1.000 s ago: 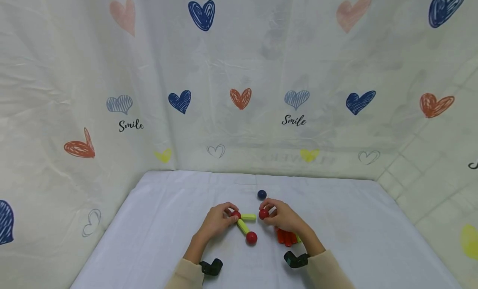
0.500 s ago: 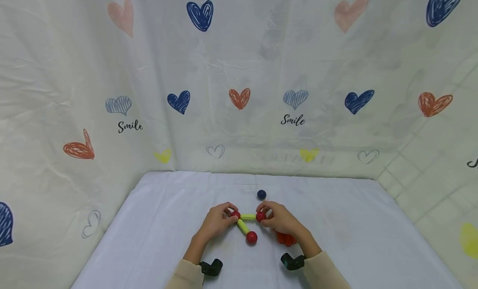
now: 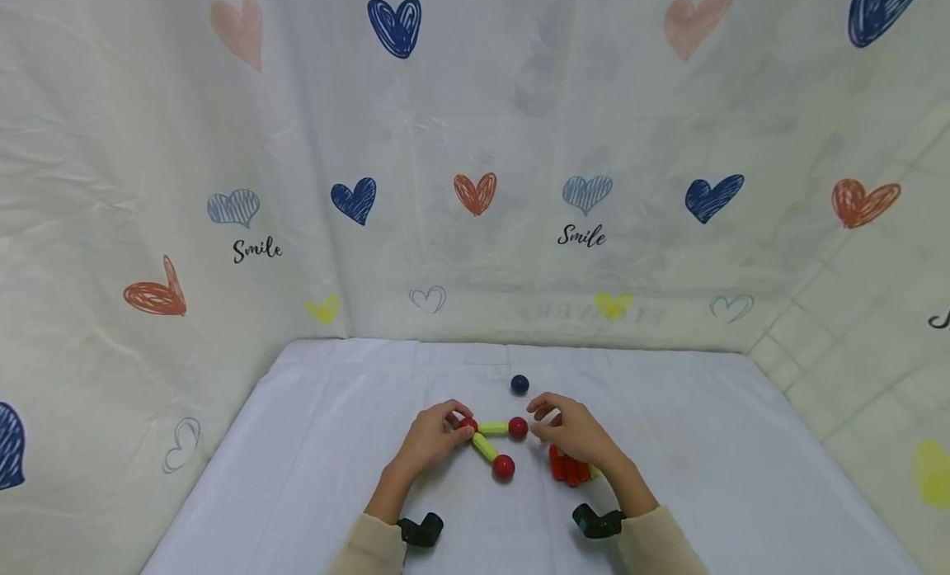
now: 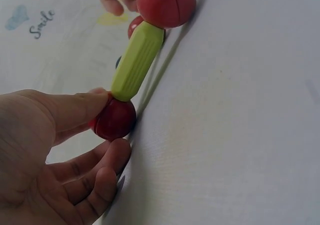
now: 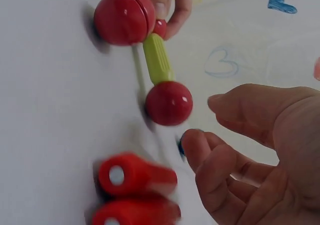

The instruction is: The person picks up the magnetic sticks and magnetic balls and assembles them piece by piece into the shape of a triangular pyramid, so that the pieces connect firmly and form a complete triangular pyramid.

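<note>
My left hand (image 3: 433,436) pinches a red ball (image 4: 115,121) between thumb and fingers at the corner of a small V-shaped piece. From that ball, one yellow-green rod (image 3: 493,429) runs right to a second red ball (image 3: 517,428). Another yellow-green rod (image 3: 485,449) slants toward the front, ending at a third red ball (image 3: 503,468). Just right of the second ball is my right hand (image 3: 577,432), fingers loosely bent and holding nothing. In the right wrist view a gap shows between its fingertips and that ball (image 5: 169,103).
A dark blue ball (image 3: 519,384) lies farther back on the white-covered table (image 3: 356,385). Several red rods (image 3: 569,466) with silvery end discs lie below my right hand, with a yellow-green rod end (image 3: 594,471) beside them. A heart-printed curtain (image 3: 475,253) hangs behind.
My right hand brought a red ball left against the free end of the yellow-green rod, let it go, then drew back to the right. The left hand kept its grip.
</note>
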`<state>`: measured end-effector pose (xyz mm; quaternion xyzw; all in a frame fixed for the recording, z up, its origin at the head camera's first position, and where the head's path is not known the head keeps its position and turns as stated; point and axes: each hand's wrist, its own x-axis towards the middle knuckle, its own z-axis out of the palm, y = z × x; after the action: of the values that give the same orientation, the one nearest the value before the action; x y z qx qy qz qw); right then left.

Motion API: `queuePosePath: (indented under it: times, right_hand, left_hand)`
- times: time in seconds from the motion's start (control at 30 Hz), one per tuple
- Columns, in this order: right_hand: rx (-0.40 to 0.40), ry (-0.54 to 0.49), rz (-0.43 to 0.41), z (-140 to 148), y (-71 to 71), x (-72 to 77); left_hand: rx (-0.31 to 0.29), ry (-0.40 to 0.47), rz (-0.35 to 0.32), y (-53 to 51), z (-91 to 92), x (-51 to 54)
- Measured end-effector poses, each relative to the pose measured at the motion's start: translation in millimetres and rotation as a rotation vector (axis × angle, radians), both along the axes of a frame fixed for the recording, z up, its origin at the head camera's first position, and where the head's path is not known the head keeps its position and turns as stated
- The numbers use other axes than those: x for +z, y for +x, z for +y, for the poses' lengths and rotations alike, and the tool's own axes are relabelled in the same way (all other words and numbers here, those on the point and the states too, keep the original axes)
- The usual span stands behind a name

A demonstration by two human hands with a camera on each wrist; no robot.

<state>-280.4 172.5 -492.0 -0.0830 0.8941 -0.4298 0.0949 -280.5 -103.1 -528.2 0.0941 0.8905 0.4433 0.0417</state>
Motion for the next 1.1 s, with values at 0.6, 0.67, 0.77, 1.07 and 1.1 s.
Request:
queuePosePath:
  times: [0.6, 0.67, 0.77, 1.07, 1.1]
  right_hand:
    - [-0.023, 0.066, 0.019, 73, 19.9, 0.9]
    - [-0.009, 0.083, 0.003, 76, 21.4, -0.6]
    - [0.016, 0.110, -0.030, 79, 22.4, -4.9]
    - [-0.005, 0.141, -0.045, 83, 22.5, -7.9]
    - [-0.016, 0.148, -0.036, 84, 22.4, -7.2]
  left_hand:
    - [0.034, -0.010, -0.005, 1.8, 1.7, 0.5]
    - [0.034, -0.007, -0.008, 2.0, 1.9, 0.1]
    - [0.038, -0.005, -0.013, 2.0, 2.3, -0.3]
    - [0.029, -0.010, -0.021, 0.8, 2.1, 1.4]
    - [0.027, -0.011, -0.017, 0.7, 2.0, 1.4]
